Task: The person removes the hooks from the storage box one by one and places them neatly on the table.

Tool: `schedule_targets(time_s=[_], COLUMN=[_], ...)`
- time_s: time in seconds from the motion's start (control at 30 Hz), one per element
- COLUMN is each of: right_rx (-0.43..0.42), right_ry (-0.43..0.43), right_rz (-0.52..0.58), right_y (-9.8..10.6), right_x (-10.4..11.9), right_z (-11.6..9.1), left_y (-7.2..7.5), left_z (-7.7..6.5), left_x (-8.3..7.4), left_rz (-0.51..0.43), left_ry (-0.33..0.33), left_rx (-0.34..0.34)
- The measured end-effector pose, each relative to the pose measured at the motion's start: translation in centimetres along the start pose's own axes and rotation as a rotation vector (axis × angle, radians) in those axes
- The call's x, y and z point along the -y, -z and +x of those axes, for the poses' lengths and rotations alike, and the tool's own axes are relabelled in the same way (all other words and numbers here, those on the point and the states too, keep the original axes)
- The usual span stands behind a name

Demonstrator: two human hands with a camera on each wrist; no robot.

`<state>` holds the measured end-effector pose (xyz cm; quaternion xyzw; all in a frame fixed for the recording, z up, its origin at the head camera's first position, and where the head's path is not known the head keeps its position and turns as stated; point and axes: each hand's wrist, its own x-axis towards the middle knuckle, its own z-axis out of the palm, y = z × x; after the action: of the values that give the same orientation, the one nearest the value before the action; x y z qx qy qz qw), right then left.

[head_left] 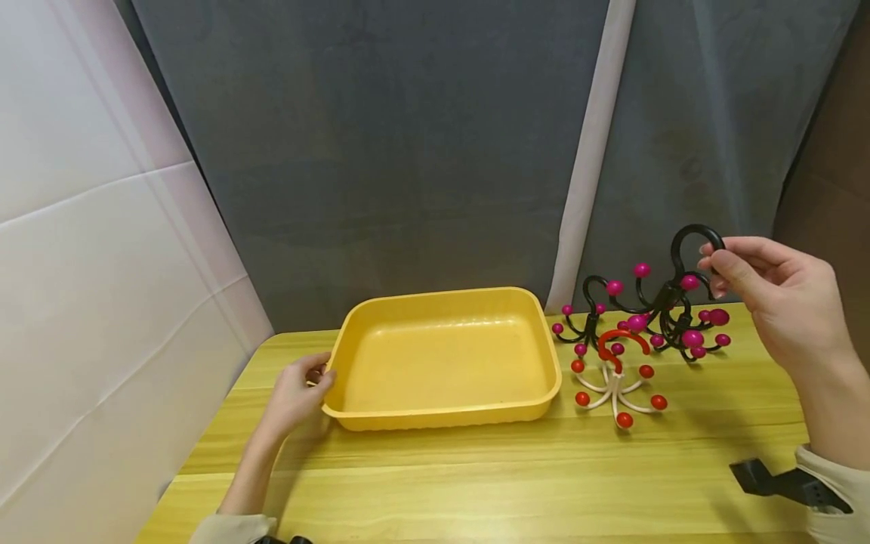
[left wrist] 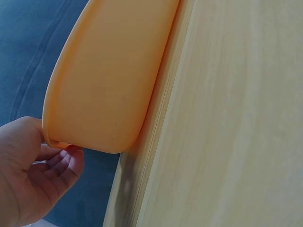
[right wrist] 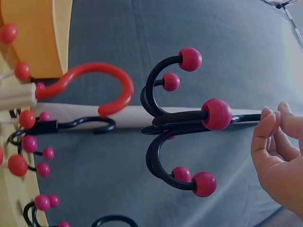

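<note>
My right hand (head_left: 791,295) pinches the top hook of a black multi-arm hanger hook (head_left: 669,295) with pink ball tips. It hangs upright above the others in the head view; the right wrist view shows its curved arms spread round the stem (right wrist: 184,122). My left hand (head_left: 299,393) grips the left rim of a yellow tray (head_left: 442,419), thumb on the rim and fingers beneath it, as the left wrist view (left wrist: 52,175) shows. A white hanger hook (head_left: 615,389) with a red top hook and red balls stands on the table below the held one.
Two more black hangers with pink balls stand behind on the table, one left (head_left: 591,321) and one right (head_left: 680,329), partly overlapped. The wooden table (head_left: 476,483) meets a grey curtain (head_left: 408,166) at the back. A white panel (head_left: 122,302) rises at the left.
</note>
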<state>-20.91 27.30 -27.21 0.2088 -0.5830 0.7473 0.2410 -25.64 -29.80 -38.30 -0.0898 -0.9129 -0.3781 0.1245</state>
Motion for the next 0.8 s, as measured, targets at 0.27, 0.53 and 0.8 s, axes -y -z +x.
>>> schedule_targets(time_s=[0.27, 0.53, 0.8], right_rx=[-0.028, -0.043, 0.0], right_ry=[-0.005, -0.029, -0.015], right_rz=[-0.039, -0.083, -0.111], right_y=[1.7, 3.2, 5.3], right_x=[0.0, 0.1, -0.5], right_z=[-0.2, -0.3, -0.7], left_y=[0.0, 0.0, 0.0], left_z=[0.0, 0.0, 0.0], left_x=[0.0, -0.1, -0.1], left_rz=[0.004, 0.009, 0.011], left_ry=[0.003, -0.002, -0.003], left_rx=[-0.004, -0.01, -0.01])
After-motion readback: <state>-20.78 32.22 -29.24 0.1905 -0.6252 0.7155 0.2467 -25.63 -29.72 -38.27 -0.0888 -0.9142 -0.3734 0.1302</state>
